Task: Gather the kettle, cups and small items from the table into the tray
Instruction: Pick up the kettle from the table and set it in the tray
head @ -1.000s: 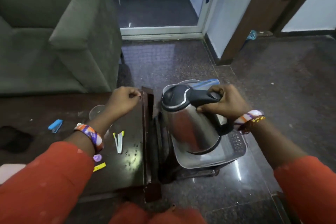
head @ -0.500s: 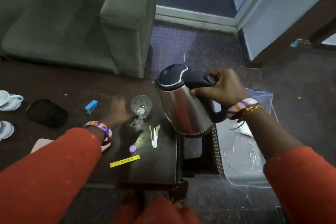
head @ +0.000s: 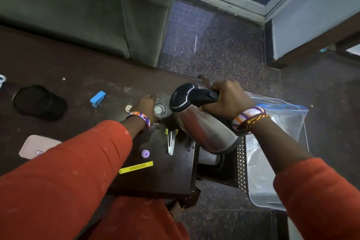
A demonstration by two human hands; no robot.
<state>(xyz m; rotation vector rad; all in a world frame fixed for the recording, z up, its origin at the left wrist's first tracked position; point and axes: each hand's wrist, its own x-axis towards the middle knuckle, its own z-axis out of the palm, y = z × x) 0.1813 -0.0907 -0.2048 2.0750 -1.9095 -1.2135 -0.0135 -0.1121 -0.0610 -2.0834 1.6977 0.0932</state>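
My right hand (head: pixel 228 97) grips the black handle of the steel kettle (head: pixel 204 130). The kettle hangs tilted over the right end of the dark table (head: pixel 87 76), its lid end leaning toward a clear glass (head: pixel 161 105). My left hand (head: pixel 145 106) holds that glass from its left side, on the table. A tray with a metal mesh rim (head: pixel 242 163) sits low to the right of the table, partly hidden by the kettle and my right arm. A clear plastic bag (head: pixel 282 115) lies in it.
On the table lie a blue stapler (head: pixel 98 98), a black cap (head: pixel 39 102), a pink case (head: pixel 37 146), a silver clip (head: pixel 171 140), a purple bottle cap (head: pixel 145 153) and a yellow strip (head: pixel 136 167). A grey sofa (head: pixel 78 6) stands behind.
The kettle has moved left from over the tray to the table's right end and now tilts toward the glass. My left hand has closed in on the glass and holds it.
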